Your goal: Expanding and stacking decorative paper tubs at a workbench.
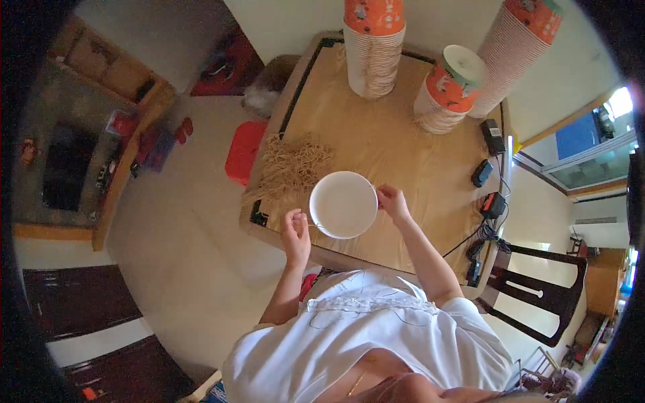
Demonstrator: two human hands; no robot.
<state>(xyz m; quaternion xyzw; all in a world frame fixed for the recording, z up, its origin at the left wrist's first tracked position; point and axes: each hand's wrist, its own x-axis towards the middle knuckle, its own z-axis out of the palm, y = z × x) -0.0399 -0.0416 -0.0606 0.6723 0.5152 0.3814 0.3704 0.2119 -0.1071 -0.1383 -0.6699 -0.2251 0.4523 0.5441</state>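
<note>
A white paper cup [343, 204], seen from above with its round mouth toward me, is held over the near edge of the wooden table [396, 154]. My left hand [295, 232] pinches its left rim and my right hand [392, 201] grips its right rim. A loose heap of tan rubber bands [290, 166] lies on the table just left of the cup.
Three tall stacks of orange-and-white paper cups [373, 47] [449, 91] [514, 54] stand at the far side of the table. Black chargers and cables [490, 201] lie along its right edge. A dark chair [537, 289] is at right, a red stool [243, 151] at left.
</note>
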